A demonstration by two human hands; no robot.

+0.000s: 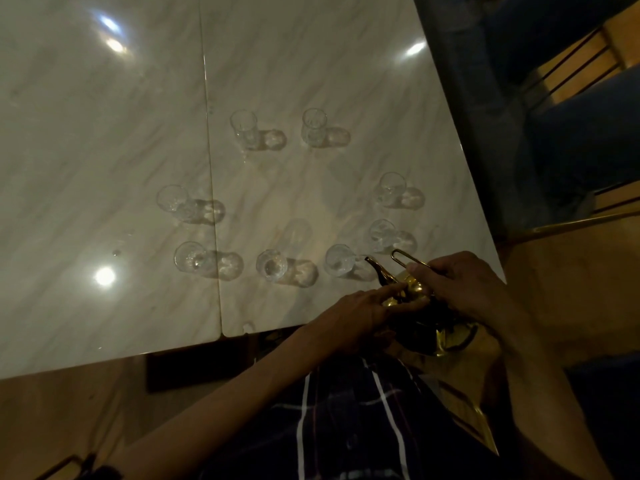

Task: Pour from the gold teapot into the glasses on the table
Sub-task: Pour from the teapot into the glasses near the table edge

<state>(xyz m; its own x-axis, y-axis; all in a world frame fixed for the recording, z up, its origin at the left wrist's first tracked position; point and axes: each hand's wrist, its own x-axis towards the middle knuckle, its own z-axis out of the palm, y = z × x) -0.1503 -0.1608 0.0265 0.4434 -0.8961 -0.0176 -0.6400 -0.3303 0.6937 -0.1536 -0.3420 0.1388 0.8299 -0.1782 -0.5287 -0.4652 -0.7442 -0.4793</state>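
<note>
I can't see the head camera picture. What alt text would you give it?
Seen from above, a person's right hand grips the wire handle of a gold teapot at the near edge of a marble table, its spout beside the nearest glass. The left hand rests its fingers on the teapot. Eight clear glasses stand in a loose ring.

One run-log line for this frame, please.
right hand: grips gold metal teapot handle | left hand: touches lid | spout beside nearest clear glass
</note>
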